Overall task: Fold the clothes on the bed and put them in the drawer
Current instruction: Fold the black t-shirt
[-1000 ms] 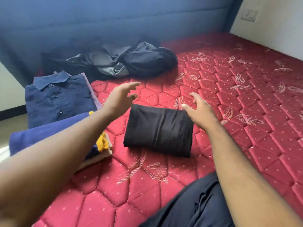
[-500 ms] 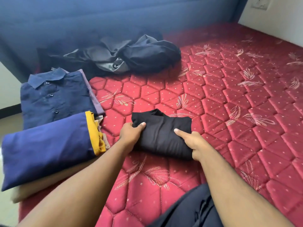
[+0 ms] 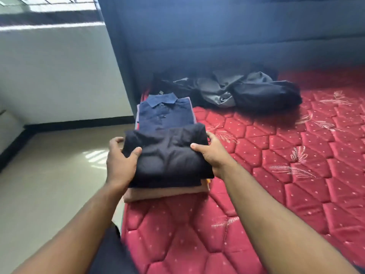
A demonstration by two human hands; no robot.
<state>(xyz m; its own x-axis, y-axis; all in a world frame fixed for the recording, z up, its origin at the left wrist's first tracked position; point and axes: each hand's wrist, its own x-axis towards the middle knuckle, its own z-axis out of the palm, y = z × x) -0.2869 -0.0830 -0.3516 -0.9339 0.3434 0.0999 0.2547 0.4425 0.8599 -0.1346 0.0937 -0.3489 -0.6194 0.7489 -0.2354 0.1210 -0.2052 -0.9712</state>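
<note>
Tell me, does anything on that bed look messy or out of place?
Yes: a crumpled heap of dark clothes lies unfolded by the headboard, unlike the neat shirt beside it. The black garment held by the left hand and right hand sits tidily on its pile.

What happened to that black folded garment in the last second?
Both hands, left hand and right hand, gripped the black folded garment by its sides and carried it left onto the folded pile at the mattress edge. The navy shirt and the unfolded dark clothes stayed put.
</note>
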